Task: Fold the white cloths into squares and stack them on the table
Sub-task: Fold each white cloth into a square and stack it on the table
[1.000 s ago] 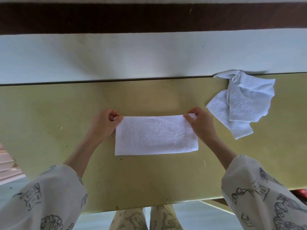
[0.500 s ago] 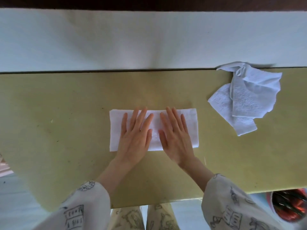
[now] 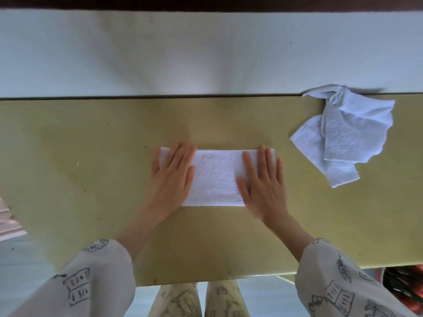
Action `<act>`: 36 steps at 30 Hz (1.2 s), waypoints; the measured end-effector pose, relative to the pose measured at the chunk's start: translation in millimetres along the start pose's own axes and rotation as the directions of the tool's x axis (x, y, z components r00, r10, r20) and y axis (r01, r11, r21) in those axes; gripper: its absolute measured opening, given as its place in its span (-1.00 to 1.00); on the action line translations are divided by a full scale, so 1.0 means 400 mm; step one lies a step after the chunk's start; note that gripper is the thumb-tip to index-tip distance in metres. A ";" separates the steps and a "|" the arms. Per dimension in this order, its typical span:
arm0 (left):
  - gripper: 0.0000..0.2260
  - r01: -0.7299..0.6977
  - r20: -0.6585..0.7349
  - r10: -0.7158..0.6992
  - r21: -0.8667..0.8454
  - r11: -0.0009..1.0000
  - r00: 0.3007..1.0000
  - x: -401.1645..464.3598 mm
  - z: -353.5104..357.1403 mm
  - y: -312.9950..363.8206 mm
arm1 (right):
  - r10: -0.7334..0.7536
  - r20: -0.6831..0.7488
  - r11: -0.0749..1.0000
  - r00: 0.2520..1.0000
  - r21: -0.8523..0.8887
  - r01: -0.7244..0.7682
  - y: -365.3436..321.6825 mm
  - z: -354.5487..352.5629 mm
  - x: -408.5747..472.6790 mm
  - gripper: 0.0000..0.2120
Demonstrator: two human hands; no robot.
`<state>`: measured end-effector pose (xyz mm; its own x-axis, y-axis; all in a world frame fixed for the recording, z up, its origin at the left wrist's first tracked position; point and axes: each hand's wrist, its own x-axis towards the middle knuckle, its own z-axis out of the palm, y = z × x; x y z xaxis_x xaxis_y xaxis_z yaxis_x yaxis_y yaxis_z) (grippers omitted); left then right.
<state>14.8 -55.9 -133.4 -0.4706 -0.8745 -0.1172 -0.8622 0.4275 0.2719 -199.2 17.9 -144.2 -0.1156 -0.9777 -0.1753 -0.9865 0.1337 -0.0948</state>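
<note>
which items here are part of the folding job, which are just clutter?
Part of the job:
- folded cloth, a flat rectangle under both palms
- left hand and right hand, pressing its two ends
- crumpled cloths, unfolded, at the far right
- table

Just lying about:
- red object below the table's right edge, unclear what it is

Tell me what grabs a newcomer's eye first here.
Two bare hands, left hand and right hand, press flat on a white terry cloth folded into a rectangle at the centre of the yellow-green table. A crumpled pile of white cloths lies at its far right.
</note>
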 end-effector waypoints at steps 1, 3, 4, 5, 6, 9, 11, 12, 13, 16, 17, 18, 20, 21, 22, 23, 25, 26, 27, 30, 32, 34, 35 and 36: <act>-0.66 0.017 -0.064 -0.018 -0.016 1.000 0.998 0.007 -0.013 -0.011 | 0.010 -0.004 1.000 1.000 0.003 -0.010 -0.004 -0.008 0.001 -0.45; -0.71 0.043 -0.135 -0.044 -0.014 0.999 0.990 0.024 -0.035 -0.039 | 0.016 -0.035 1.000 0.999 0.013 -0.016 -0.018 -0.024 0.004 -0.48; -0.76 0.054 -0.137 -0.055 -0.014 0.998 0.989 0.033 -0.042 -0.053 | 0.003 -0.052 1.000 0.999 0.014 -0.003 -0.028 -0.030 0.006 -0.49; -0.82 0.062 -0.123 -0.064 -0.020 0.998 0.990 0.042 -0.048 -0.064 | -0.021 -0.063 1.000 0.998 0.018 0.023 -0.041 -0.033 0.009 -0.49; -0.87 0.068 -0.099 -0.071 -0.029 0.997 0.993 0.050 -0.052 -0.071 | -0.053 -0.069 0.998 0.996 0.029 0.055 -0.057 -0.034 0.013 -0.49; -0.92 0.075 -0.026 -0.077 -0.058 0.995 0.997 0.069 -0.058 -0.082 | -0.133 -0.054 0.988 0.990 0.065 0.137 -0.111 -0.022 0.030 -0.49; -0.87 0.116 -0.009 -0.117 -0.077 0.990 0.993 0.072 -0.062 -0.085 | -0.163 -0.043 0.984 0.986 0.065 0.166 -0.135 -0.005 0.038 -0.47; -0.83 0.161 0.001 -0.161 -0.078 0.984 0.987 0.069 -0.064 -0.087 | -0.169 -0.041 0.984 0.985 0.058 0.171 -0.140 0.004 0.039 -0.46; -0.78 0.221 0.017 -0.220 -0.073 0.973 0.975 0.063 -0.067 -0.088 | -0.168 -0.042 0.984 0.985 0.049 0.170 -0.142 0.011 0.040 -0.45; -0.66 0.406 0.140 -0.396 -0.057 0.912 0.908 0.043 -0.077 -0.086 | -0.156 -0.048 0.987 0.987 0.040 0.158 -0.140 0.022 0.038 -0.44; -0.64 0.448 0.188 -0.431 -0.056 0.892 0.883 0.038 -0.081 -0.082 | -0.156 -0.048 0.987 0.987 0.043 0.158 -0.140 0.022 0.036 -0.44; -0.64 0.473 0.224 -0.451 -0.054 0.880 0.864 0.038 -0.085 -0.077 | -0.154 -0.045 0.987 0.987 0.045 0.156 -0.141 0.021 0.035 -0.43; -0.71 0.495 0.255 -0.466 -0.058 0.867 0.847 0.038 -0.095 -0.063 | -0.151 -0.036 0.987 0.988 0.045 0.152 -0.144 0.020 0.034 -0.43; -0.75 0.506 0.253 -0.473 -0.081 0.859 0.844 0.039 -0.100 -0.056 | -0.148 -0.033 0.988 0.988 0.043 0.150 -0.145 0.020 0.033 -0.43; -0.79 0.523 0.251 -0.483 -0.124 0.843 0.839 0.038 -0.104 -0.050 | -0.146 -0.030 0.988 0.989 0.040 0.147 -0.145 0.020 0.032 -0.43; -0.81 0.548 0.264 -0.497 -0.177 0.817 0.827 0.035 -0.110 -0.044 | -0.147 -0.028 0.988 0.989 0.038 0.148 -0.145 0.020 0.030 -0.42; -0.77 0.607 0.327 -0.524 -0.251 0.754 0.786 0.024 -0.118 -0.038 | -0.154 -0.025 0.987 0.988 0.036 0.155 -0.144 0.021 0.026 -0.42; -0.71 0.626 0.368 -0.527 -0.240 0.742 0.766 0.016 -0.119 -0.036 | -0.158 -0.023 0.987 0.987 0.037 0.159 -0.143 0.022 0.023 -0.41; -0.66 0.631 0.400 -0.525 -0.200 0.749 0.751 0.007 -0.117 -0.033 | -0.161 -0.019 0.986 0.987 0.040 0.162 -0.143 0.022 0.019 -0.41; -0.62 0.626 0.397 -0.532 -0.155 0.764 0.748 -0.019 -0.104 -0.032 | -0.163 -0.015 0.986 0.987 0.038 0.163 -0.145 0.023 0.015 -0.40; -0.62 0.631 0.364 -0.530 -0.271 0.726 0.766 -0.023 -0.107 -0.028 | -0.161 -0.008 0.986 0.987 0.036 0.162 -0.144 0.024 0.015 -0.40; -0.63 0.623 0.336 -0.525 -0.401 0.671 0.782 -0.020 -0.113 -0.018 | -0.162 0.000 0.986 0.987 0.032 0.162 -0.144 0.025 0.016 -0.40; -0.64 0.617 0.326 -0.524 -0.429 0.659 0.787 -0.019 -0.114 -0.013 | -0.162 0.001 0.986 0.987 0.031 0.162 -0.145 0.025 0.018 -0.40; -0.66 0.614 0.318 -0.525 -0.440 0.655 0.789 -0.019 -0.114 -0.010 | -0.161 0.001 0.986 0.987 0.032 0.161 -0.146 0.025 0.018 -0.40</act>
<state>30.4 -61.3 -89.8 0.0219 -0.8419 -0.5392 -0.7712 -0.3575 0.5267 -141.4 4.5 -149.6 0.0453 -0.9863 -0.1587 -0.9880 -0.0208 -0.1527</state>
